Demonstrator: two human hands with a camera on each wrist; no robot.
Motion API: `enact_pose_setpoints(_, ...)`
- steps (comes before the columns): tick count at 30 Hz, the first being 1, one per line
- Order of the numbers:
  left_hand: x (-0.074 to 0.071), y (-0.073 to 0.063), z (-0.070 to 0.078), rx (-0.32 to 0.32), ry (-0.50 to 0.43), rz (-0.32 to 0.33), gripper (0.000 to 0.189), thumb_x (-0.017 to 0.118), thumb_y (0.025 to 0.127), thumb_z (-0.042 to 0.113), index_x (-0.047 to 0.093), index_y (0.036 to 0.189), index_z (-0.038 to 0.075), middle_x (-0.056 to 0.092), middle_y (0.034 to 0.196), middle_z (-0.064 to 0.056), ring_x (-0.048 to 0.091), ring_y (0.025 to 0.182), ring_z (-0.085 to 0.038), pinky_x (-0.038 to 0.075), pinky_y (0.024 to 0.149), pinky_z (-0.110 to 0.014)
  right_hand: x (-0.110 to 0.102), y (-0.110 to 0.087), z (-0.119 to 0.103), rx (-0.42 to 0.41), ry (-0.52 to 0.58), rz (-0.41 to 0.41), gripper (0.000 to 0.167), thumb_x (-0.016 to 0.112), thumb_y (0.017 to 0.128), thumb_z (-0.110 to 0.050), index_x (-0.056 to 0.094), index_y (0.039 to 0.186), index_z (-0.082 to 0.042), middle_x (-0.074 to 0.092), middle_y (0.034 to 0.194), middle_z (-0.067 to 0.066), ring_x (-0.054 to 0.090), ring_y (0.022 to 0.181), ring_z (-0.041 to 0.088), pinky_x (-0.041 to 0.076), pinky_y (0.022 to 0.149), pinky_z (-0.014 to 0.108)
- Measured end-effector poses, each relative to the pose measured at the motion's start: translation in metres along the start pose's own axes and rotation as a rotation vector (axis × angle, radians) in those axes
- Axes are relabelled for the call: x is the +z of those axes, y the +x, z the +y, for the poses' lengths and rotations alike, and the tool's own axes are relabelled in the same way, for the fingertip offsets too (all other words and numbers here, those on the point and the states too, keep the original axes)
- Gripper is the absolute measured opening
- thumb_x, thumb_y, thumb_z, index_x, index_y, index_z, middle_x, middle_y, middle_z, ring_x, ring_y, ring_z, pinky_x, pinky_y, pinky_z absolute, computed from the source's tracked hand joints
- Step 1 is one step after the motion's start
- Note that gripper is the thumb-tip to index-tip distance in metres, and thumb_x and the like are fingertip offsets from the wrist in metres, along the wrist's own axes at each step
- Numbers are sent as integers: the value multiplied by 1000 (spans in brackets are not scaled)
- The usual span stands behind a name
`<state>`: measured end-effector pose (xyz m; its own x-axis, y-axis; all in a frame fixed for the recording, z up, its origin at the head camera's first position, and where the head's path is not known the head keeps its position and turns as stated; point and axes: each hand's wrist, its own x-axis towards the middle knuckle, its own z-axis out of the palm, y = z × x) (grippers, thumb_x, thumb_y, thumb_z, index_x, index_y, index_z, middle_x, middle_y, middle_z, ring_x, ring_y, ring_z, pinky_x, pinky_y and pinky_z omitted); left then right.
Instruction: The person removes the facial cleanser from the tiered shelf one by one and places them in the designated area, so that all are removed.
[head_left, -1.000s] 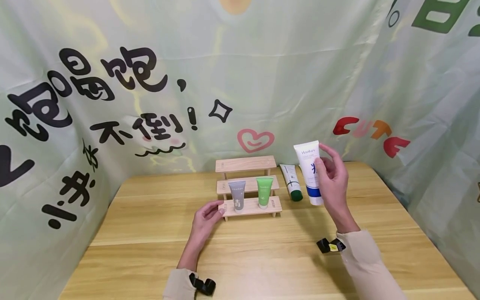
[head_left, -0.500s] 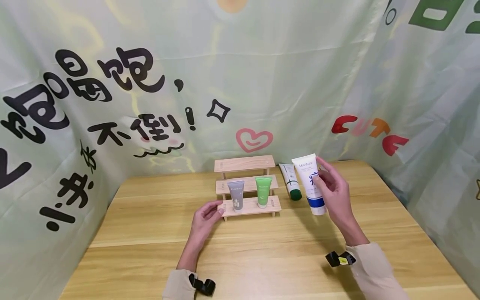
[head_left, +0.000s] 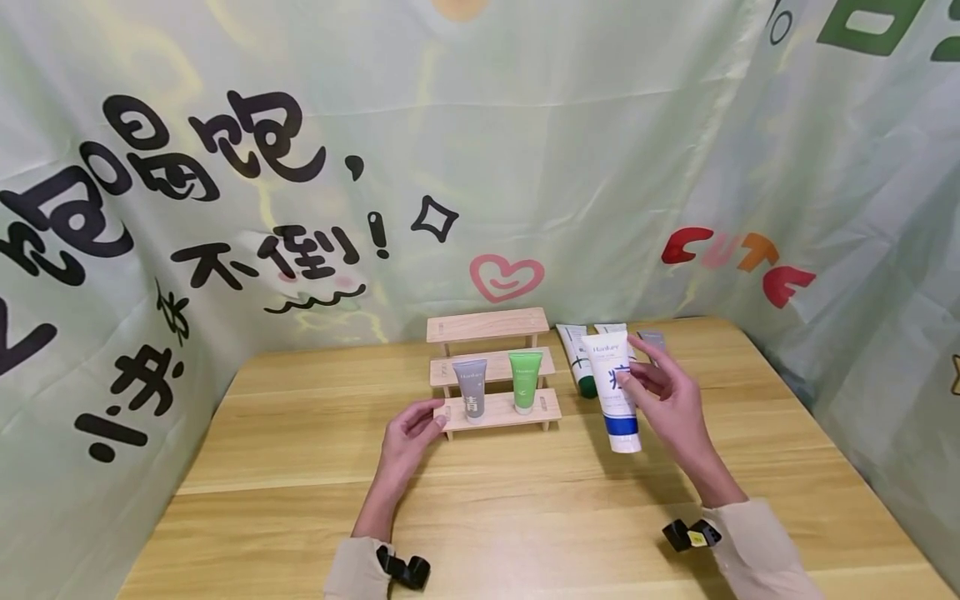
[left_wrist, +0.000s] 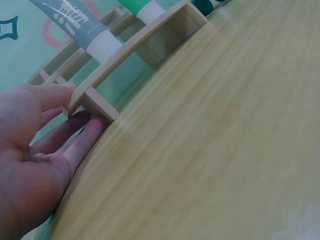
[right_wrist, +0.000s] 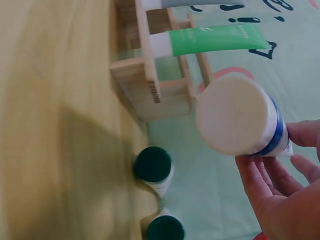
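My right hand (head_left: 666, 402) holds a white tube with a blue band (head_left: 618, 404) in the air, cap down, between thumb and fingers. The tube is to the right of a three-step wooden display stand (head_left: 487, 326). With thumb above and fingers below, my left hand (head_left: 408, 440) grips the left end of the stand's lowest step. A grey tube (head_left: 472, 392) and a green tube (head_left: 525, 383) stand upright on that step, apart from each other. In the right wrist view, the white cap (right_wrist: 232, 116) of the held tube faces the camera.
Behind the held tube, a white tube with a dark green cap (head_left: 578, 360) lies on the wooden table (head_left: 480, 508). A second dark green cap (right_wrist: 166, 229) shows in the right wrist view. A greyish tube (head_left: 652, 338) is partly hidden by my right hand. A printed cloth (head_left: 600, 167) hangs behind.
My right hand has lowered the white tube toward the table and brought it nearer to me, uncovering tubes behind it. My left hand stays at the stand's end.
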<state>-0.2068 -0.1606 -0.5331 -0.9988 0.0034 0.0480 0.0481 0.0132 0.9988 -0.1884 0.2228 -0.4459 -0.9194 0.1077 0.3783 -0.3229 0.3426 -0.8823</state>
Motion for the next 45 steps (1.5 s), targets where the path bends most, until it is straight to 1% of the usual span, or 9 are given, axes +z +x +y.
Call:
enact_pose_setpoints(3, 0, 1, 0, 0, 1, 1, 35, 73, 94, 5, 67, 128, -1, 62, 135, -22, 62, 121, -35, 57, 94, -25, 0, -5, 5, 18, -3, -21, 52, 69, 100, -13, 54, 149, -13, 70, 117, 25, 70, 97, 4, 59, 74, 17)
enact_pose_setpoints(8, 0, 2, 1, 0, 11, 7, 36, 75, 94, 6, 67, 128, 0, 62, 135, -20, 62, 121, -33, 56, 95, -24, 0, -12, 14, 70, -19, -72, 52, 70, 100, -16, 54, 149, -11, 70, 117, 25, 69, 95, 2, 60, 73, 19)
enact_pose_setpoints(15, 0, 1, 0, -6, 6, 8, 34, 74, 94, 5, 68, 127, 0, 63, 135, -20, 62, 121, -34, 56, 96, -25, 2, -18, 24, 158, 3, -179, 53, 70, 100, -14, 51, 149, -7, 70, 117, 28, 70, 89, 8, 63, 66, 29)
enact_pose_setpoints(18, 0, 1, -1, -7, 12, 13, 34, 74, 94, 5, 69, 127, 1, 63, 135, -20, 62, 121, -34, 56, 95, -24, 3, -19, 27, 183, -9, -216, 55, 70, 99, -15, 50, 150, -7, 69, 118, 28, 71, 91, 13, 63, 66, 30)
enact_pose_setpoints(23, 0, 0, -2, -12, 10, 18, 33, 74, 94, 4, 69, 126, 1, 63, 134, -20, 63, 120, -33, 57, 94, -25, 6, -20, 29, 208, -97, -267, 58, 73, 98, -18, 49, 149, -8, 70, 118, 25, 70, 95, 25, 61, 67, 27)
enact_pose_setpoints(30, 1, 1, 1, 1, -4, 13, 33, 74, 93, 3, 69, 126, -1, 64, 134, -21, 62, 121, -33, 56, 95, -24, 7, -21, 29, 291, -159, -327, 59, 73, 98, -22, 46, 148, -9, 67, 119, 24, 67, 97, 29, 61, 73, 30)
enact_pose_setpoints(33, 1, 1, 2, 2, 0, 9, 33, 74, 93, 4, 69, 126, -1, 63, 134, -21, 62, 122, -34, 56, 95, -24, 7, -21, 31, 297, -195, -333, 58, 72, 98, -23, 46, 148, -8, 66, 119, 23, 66, 97, 28, 60, 73, 30)
enact_pose_setpoints(40, 0, 1, 1, -10, 15, 23, 33, 74, 94, 4, 69, 126, 1, 64, 133, -19, 63, 120, -33, 57, 93, -23, 8, -20, 33, 258, -276, -351, 56, 72, 98, -21, 47, 146, -6, 68, 108, 14, 61, 88, 23, 55, 70, 27)
enact_pose_setpoints(45, 1, 1, 0, -9, 12, 18, 33, 74, 94, 4, 69, 127, 0, 64, 133, -20, 63, 120, -33, 56, 93, -22, 5, -21, 34, 280, -317, -370, 54, 69, 100, -22, 46, 146, -6, 64, 105, 12, 57, 87, 24, 53, 68, 29)
